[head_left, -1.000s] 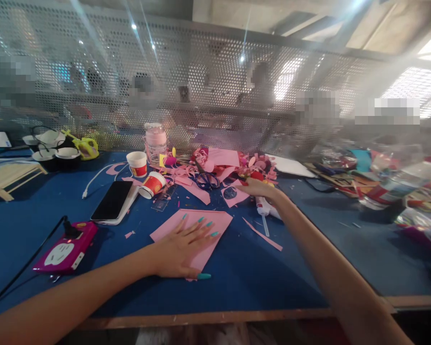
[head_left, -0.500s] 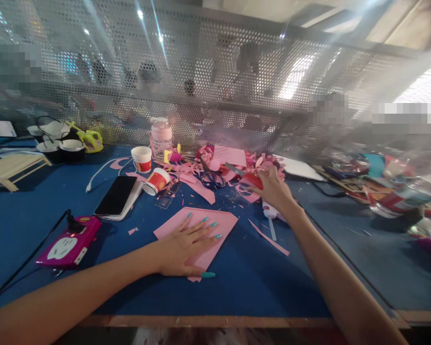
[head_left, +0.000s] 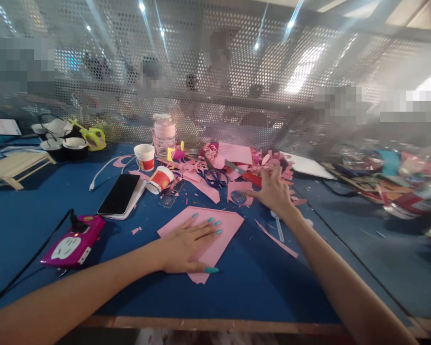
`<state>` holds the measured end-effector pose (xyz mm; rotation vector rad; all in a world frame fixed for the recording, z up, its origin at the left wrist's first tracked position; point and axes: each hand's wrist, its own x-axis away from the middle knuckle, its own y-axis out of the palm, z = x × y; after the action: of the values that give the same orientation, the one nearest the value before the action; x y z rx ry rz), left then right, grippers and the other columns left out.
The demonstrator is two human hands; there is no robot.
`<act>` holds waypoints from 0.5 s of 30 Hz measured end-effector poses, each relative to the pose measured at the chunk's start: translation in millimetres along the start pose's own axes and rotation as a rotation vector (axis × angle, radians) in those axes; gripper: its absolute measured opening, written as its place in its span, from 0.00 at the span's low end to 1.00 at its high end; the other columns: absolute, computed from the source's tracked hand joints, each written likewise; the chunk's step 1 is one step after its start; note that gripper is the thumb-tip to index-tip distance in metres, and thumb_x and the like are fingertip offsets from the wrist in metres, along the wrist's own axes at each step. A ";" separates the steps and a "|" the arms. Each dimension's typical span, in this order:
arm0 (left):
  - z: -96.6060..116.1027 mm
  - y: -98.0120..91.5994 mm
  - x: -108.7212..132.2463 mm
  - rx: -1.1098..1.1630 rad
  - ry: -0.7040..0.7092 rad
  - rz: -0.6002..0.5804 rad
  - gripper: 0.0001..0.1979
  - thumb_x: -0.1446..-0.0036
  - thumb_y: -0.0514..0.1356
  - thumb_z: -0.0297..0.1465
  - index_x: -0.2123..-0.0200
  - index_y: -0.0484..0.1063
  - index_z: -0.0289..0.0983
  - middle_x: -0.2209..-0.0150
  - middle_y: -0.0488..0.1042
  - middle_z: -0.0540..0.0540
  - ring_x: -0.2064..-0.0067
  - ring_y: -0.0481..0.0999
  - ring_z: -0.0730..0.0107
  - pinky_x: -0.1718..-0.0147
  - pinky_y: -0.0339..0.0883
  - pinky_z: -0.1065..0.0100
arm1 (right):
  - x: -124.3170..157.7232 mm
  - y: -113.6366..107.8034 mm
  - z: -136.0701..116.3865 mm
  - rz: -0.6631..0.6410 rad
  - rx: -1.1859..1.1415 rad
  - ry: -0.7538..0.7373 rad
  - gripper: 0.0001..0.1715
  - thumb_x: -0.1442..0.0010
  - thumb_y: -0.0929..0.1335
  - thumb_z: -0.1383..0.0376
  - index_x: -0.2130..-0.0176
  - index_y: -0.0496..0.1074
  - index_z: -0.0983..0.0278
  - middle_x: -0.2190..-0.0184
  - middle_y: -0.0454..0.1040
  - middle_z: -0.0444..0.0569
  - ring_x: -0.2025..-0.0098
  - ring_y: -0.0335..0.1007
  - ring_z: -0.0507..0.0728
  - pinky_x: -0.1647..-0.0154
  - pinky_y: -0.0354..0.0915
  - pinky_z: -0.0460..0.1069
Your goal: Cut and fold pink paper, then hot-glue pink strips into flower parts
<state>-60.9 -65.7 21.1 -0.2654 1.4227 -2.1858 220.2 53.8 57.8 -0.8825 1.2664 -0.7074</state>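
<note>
My left hand point(head_left: 185, 243) lies flat and open, fingers spread, on a pink paper sheet point(head_left: 225, 224) on the blue table point(head_left: 247, 282). My right hand point(head_left: 274, 192) reaches forward to the edge of a heap of pink paper scraps point(head_left: 233, 158). Its fingers are spread and rest beside a red-handled cutting tool point(head_left: 252, 178) with a grey blade. A small pink piece with a dark round mark point(head_left: 239, 196) lies just left of its fingertips. Blue-handled scissors point(head_left: 215, 177) lie in the heap.
A phone point(head_left: 120, 193), a magenta device point(head_left: 73, 242) with a black cable, two paper cups point(head_left: 145, 157) point(head_left: 160, 179) and a pink bottle point(head_left: 164, 134) stand left. A white tool point(head_left: 278, 227) and pink strip point(head_left: 276, 241) lie under my right wrist. Clutter point(head_left: 380, 177) fills the right; a mesh screen point(head_left: 215, 76) closes the back.
My right hand briefly lifted the red-handled tool, then came down with fingers spread beside it. My left hand stayed flat on the pink sheet. The view tilted slightly.
</note>
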 end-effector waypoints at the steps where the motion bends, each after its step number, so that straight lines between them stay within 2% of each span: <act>1: 0.4 -0.7 -0.1 0.003 0.003 0.005 0.37 0.45 0.48 0.50 0.38 0.39 0.41 0.37 0.44 0.44 0.36 0.40 0.59 0.41 0.26 0.54 | -0.1 -2.4 1.7 0.015 -0.036 0.009 0.38 0.52 0.63 0.42 0.53 0.61 0.67 0.53 0.57 0.63 0.61 0.65 0.64 0.69 0.61 0.53; 3: 0.5 -2.4 -0.3 0.013 0.012 0.026 0.37 0.46 0.49 0.49 0.38 0.40 0.41 0.37 0.46 0.44 0.37 0.42 0.59 0.40 0.29 0.55 | -0.5 -9.4 5.7 0.036 -0.133 -0.019 0.32 0.51 0.63 0.44 0.55 0.63 0.65 0.55 0.59 0.60 0.59 0.64 0.63 0.66 0.61 0.53; 6: -1.6 -4.6 -0.8 0.033 0.018 0.050 0.37 0.46 0.50 0.48 0.38 0.42 0.39 0.37 0.46 0.43 0.37 0.44 0.59 0.40 0.32 0.58 | -2.8 -18.3 7.8 0.011 -0.279 -0.138 0.26 0.48 0.62 0.46 0.58 0.65 0.62 0.57 0.65 0.55 0.56 0.64 0.62 0.60 0.61 0.52; 8: -3.8 -5.3 -1.2 0.046 0.023 0.053 0.36 0.46 0.50 0.47 0.38 0.43 0.39 0.37 0.47 0.43 0.37 0.45 0.60 0.40 0.33 0.59 | -5.0 -18.5 5.3 -0.021 -0.272 -0.141 0.25 0.46 0.61 0.47 0.57 0.66 0.61 0.58 0.69 0.53 0.56 0.65 0.62 0.60 0.60 0.52; 12: -7.1 -4.9 -1.7 0.041 0.031 0.044 0.35 0.45 0.50 0.47 0.38 0.43 0.39 0.37 0.46 0.43 0.37 0.43 0.60 0.40 0.32 0.58 | -10.6 -6.5 -0.2 -0.054 -0.079 0.053 0.32 0.48 0.61 0.44 0.54 0.66 0.63 0.62 0.73 0.56 0.61 0.68 0.65 0.67 0.58 0.51; 15: -8.4 -4.0 -2.0 0.015 0.038 0.017 0.35 0.44 0.50 0.45 0.38 0.42 0.38 0.37 0.45 0.43 0.37 0.42 0.60 0.40 0.30 0.57 | -15.4 -2.7 3.6 0.000 -0.071 0.169 0.37 0.53 0.63 0.41 0.56 0.67 0.68 0.64 0.73 0.59 0.64 0.68 0.65 0.70 0.58 0.51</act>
<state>-64.0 -56.8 21.3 -0.2066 1.4227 -2.1980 221.0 66.2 68.0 -0.8952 1.4486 -0.7535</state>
